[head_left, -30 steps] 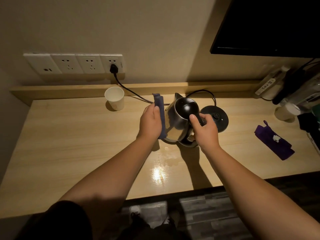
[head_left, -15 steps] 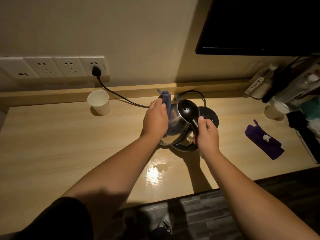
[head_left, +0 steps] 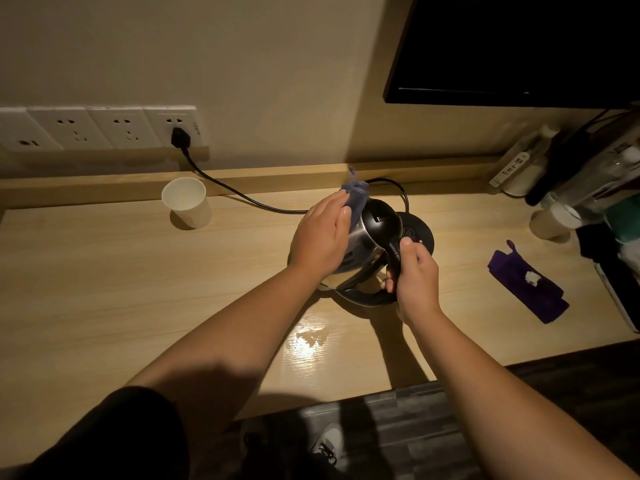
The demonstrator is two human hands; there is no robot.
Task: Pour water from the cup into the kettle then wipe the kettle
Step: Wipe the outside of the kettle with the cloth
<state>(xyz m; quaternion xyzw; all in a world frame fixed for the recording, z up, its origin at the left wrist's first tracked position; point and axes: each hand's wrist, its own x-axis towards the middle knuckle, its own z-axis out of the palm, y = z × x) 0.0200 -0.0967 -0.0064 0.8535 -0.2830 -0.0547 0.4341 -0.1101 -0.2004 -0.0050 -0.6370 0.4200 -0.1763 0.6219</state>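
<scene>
A steel kettle (head_left: 367, 251) with a black lid is tilted over to the right, just left of its round black base (head_left: 417, 233). My right hand (head_left: 414, 282) grips the kettle's black handle. My left hand (head_left: 322, 237) presses a blue cloth (head_left: 356, 197) flat against the kettle's left side, near the spout. The white paper cup (head_left: 187, 202) stands upright at the back left of the wooden table (head_left: 104, 289), apart from both hands.
A black power cord (head_left: 235, 194) runs from a wall socket to the base. A purple cloth (head_left: 526, 287) lies at the right. Bottles and a white cup crowd the far right corner. A dark screen hangs above. A wet patch shines in front of the kettle.
The kettle has tipped further to the right, and its lid now looks shut. My left hand with the cloth has slid up along the kettle's side toward the spout.
</scene>
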